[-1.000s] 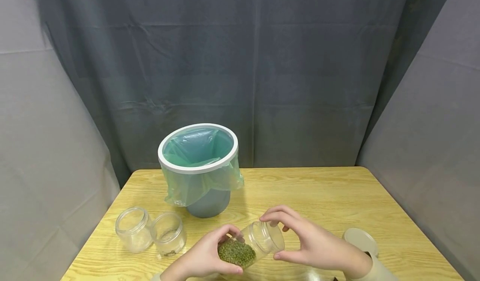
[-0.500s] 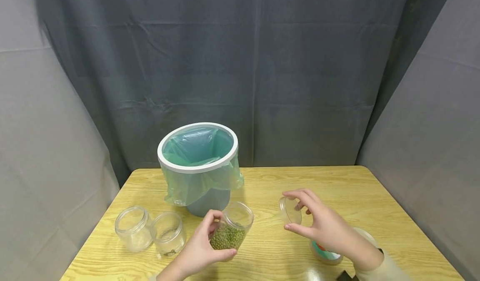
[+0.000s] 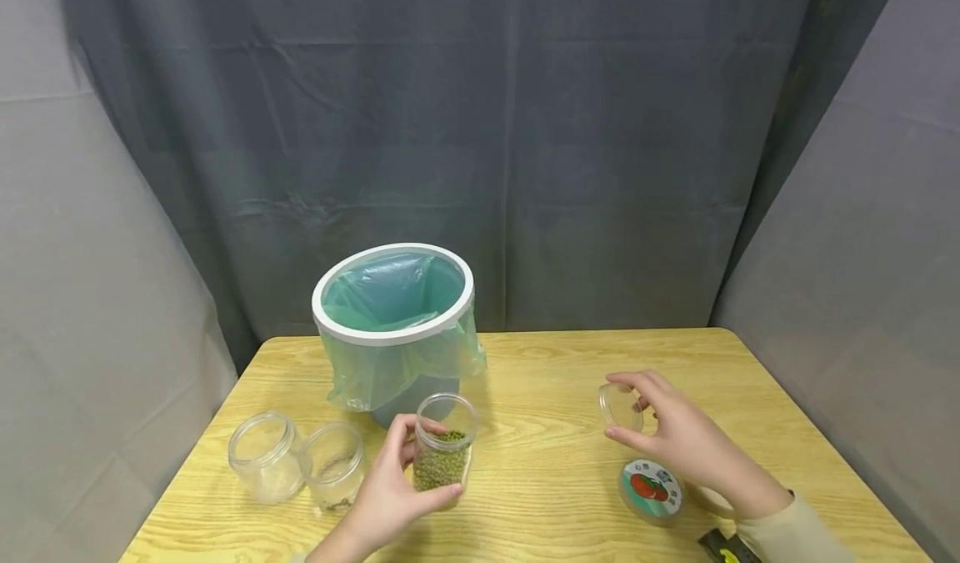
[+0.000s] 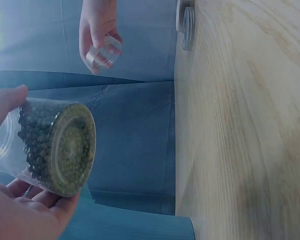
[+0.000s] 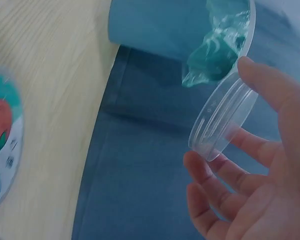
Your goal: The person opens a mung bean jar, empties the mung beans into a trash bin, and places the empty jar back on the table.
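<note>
My left hand (image 3: 390, 484) grips a clear plastic jar (image 3: 447, 417) round its side. Green beans, which look like mung beans (image 3: 441, 465), fill its lower part, and its mouth is uncovered. In the left wrist view the jar's base (image 4: 72, 150) faces the camera, raised over the table. To the right, my right hand (image 3: 675, 434) pinches a clear screw lid (image 3: 621, 406) by its edge, held up above the table. The right wrist view shows the lid (image 5: 222, 117) between thumb and fingers, its ridged rim visible.
A bin (image 3: 393, 338) with a white rim and green liner stands behind the jar. Two open clear jars (image 3: 264, 459) sit at the left. A round lid with a tomato picture (image 3: 651, 490), a pale lid (image 3: 712, 501) and a black object (image 3: 726, 546) lie at the right.
The lid has come off the bean jar and moved right with my right hand. My left hand has tipped the jar from lying sideways to nearly upright and shifted it slightly left.
</note>
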Tool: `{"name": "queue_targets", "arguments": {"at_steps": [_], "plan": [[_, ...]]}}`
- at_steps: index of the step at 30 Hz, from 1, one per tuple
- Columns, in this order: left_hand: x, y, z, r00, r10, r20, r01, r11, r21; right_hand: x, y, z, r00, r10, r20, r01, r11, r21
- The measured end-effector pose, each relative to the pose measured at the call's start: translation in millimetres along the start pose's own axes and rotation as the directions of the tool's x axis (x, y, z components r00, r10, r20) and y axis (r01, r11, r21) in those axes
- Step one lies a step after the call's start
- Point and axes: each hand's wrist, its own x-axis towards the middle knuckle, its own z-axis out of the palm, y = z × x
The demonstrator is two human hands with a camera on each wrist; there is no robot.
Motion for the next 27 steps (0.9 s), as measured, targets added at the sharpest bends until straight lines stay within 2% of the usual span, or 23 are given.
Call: {"name": "queue_targets", "arguments": {"at_steps": [7, 13, 18, 23, 27], "plan": [[-0.6, -3.2, -0.7, 0.998, -0.03, -0.052, 0.028, 0.999, -0.04, 0.3, 23.7, -1.1, 0.999, 0.051, 0.013, -0.051, 0.998, -0.047], [-0.2, -7.7, -0.3, 0.994, -0.07, -0.089, 0.065, 0.996, -0.056, 3.7, 41.2, 3.6, 0.99, 0.115, 0.083, -0.109, 0.991, -0.074], [1.5, -10.0, 2.0, 0.991, -0.048, -0.124, 0.045, 0.999, -0.022, 6.9, 52.2, 12.3, 0.979, 0.144, 0.142, -0.133, 0.987, -0.085], [3.9, -10.7, 3.4, 0.988, -0.032, -0.151, 0.035, 0.999, 0.021, 11.1, 61.9, 21.8, 0.97, 0.165, 0.176, -0.141, 0.98, -0.143], [5.3, -11.1, 3.6, 0.987, -0.032, -0.155, 0.038, 0.999, 0.038, 12.8, 65.4, 23.7, 0.954, 0.213, 0.212, -0.177, 0.968, -0.178]]}}
